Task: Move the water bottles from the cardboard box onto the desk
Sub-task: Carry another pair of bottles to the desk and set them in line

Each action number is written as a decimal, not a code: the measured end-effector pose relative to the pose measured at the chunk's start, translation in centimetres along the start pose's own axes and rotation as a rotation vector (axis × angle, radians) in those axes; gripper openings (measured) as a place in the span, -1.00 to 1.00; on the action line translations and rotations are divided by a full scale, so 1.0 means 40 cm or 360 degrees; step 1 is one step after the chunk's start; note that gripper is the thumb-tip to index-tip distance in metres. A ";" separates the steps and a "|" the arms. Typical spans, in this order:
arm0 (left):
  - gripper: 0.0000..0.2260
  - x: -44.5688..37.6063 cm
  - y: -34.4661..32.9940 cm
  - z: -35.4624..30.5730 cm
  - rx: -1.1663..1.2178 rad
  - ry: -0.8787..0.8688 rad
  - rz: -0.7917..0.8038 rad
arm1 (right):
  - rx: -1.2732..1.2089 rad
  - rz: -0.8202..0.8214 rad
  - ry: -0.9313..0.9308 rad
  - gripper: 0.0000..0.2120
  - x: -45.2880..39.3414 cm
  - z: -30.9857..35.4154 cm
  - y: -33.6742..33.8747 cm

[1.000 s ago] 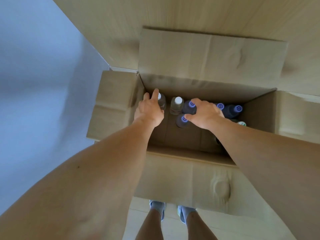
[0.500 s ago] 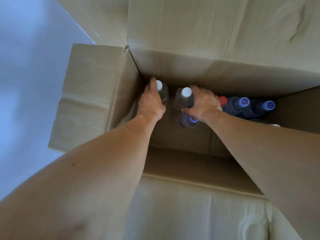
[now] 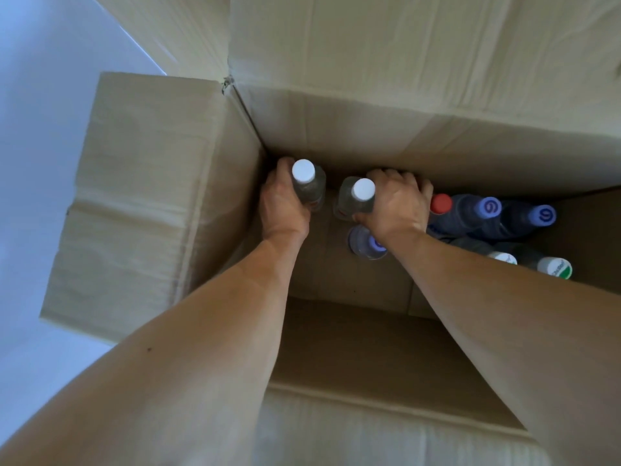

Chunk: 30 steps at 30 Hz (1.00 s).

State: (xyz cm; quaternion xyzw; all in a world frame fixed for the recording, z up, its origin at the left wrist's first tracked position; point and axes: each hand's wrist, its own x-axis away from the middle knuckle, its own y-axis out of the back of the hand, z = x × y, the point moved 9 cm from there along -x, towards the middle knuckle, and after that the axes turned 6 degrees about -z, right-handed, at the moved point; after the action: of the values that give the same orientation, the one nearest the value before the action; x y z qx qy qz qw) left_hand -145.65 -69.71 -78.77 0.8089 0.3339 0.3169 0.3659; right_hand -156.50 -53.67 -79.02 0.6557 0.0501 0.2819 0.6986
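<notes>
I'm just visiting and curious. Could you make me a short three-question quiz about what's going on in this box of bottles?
1. True or false: the left hand holds a bottle with a red cap.
2. Which cap is beside the right hand? A red B yellow C black
3. Fill in: the bottles stand inside a cardboard ____.

Key: 1 false, its bottle has a white cap; 2 A; 3 box.

I see both hands down in the open brown cardboard box (image 3: 161, 196). My left hand (image 3: 282, 210) holds a clear white-capped bottle (image 3: 307, 185) at the far-left corner; right hand (image 3: 398, 206) grips its white-capped neighbour (image 3: 358, 196). More bottles stand right.
</notes>
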 end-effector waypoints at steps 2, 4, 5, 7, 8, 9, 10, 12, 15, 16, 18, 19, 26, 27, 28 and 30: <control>-0.50 -0.006 -0.002 -0.002 -0.0071 -0.0029 -0.0016 | -0.0007 -0.0018 -0.0008 -0.44 -0.001 -0.002 0.000; -0.52 -0.005 -0.010 -0.004 -0.0137 -0.0088 0.0001 | -0.0017 -0.0007 -0.0014 -0.44 0.003 -0.003 -0.006; -0.52 -0.003 -0.017 -0.006 -0.0161 -0.0121 0.0015 | -0.0026 -0.0012 -0.0014 -0.43 0.006 -0.004 -0.009; -0.50 0.002 -0.034 -0.011 -0.0205 -0.0192 0.0052 | -0.0034 -0.0045 -0.0007 -0.43 0.007 -0.003 -0.011; -0.48 0.004 -0.041 -0.016 -0.0215 -0.0230 0.0072 | -0.0035 -0.0059 0.0001 -0.44 0.008 -0.003 -0.012; -0.45 0.005 -0.047 -0.021 -0.0220 -0.0266 0.0095 | -0.0037 -0.0073 0.0007 -0.44 0.009 -0.003 -0.012; -0.44 0.004 -0.052 -0.025 -0.0225 -0.0298 0.0115 | -0.0045 -0.0095 0.0019 -0.45 0.010 -0.005 -0.010; -0.49 0.003 -0.053 -0.027 -0.0255 -0.0341 0.0136 | -0.0078 -0.0157 0.0072 -0.50 0.016 -0.004 -0.001; -0.52 0.015 -0.035 -0.021 -0.0244 -0.0319 0.0169 | -0.0151 -0.0173 0.0185 -0.54 0.035 0.008 0.021; -0.53 0.023 -0.024 -0.023 -0.0208 -0.0295 0.0194 | -0.0208 -0.0146 0.0208 -0.53 0.043 0.012 0.033; -0.54 0.043 0.006 -0.031 -0.0091 -0.0231 0.0272 | -0.0363 -0.0078 0.0232 -0.51 0.059 0.017 0.069; -0.54 0.053 0.024 -0.037 -0.0012 -0.0183 0.0322 | -0.0451 -0.0035 0.0239 -0.49 0.067 0.018 0.092; -0.51 0.106 0.191 -0.145 0.0431 0.0048 0.0533 | -0.1252 0.0264 -0.0047 -0.45 0.107 -0.020 0.303; -0.53 0.111 0.216 -0.171 0.0505 0.0076 0.0561 | -0.1325 0.0287 -0.0094 -0.44 0.111 -0.029 0.336; -0.55 0.117 0.242 -0.199 0.0590 0.0107 0.0599 | -0.1382 0.0304 -0.0133 -0.43 0.118 -0.036 0.371; -0.59 0.133 0.289 -0.259 0.0756 0.0167 0.0693 | -0.1522 0.0349 -0.0213 -0.43 0.136 -0.053 0.441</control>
State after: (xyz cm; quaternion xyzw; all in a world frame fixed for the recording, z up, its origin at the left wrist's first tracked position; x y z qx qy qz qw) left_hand -146.87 -67.57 -62.56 0.9067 0.2359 0.3421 0.0728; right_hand -158.66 -49.62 -60.99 0.2798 -0.1989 0.3025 0.8892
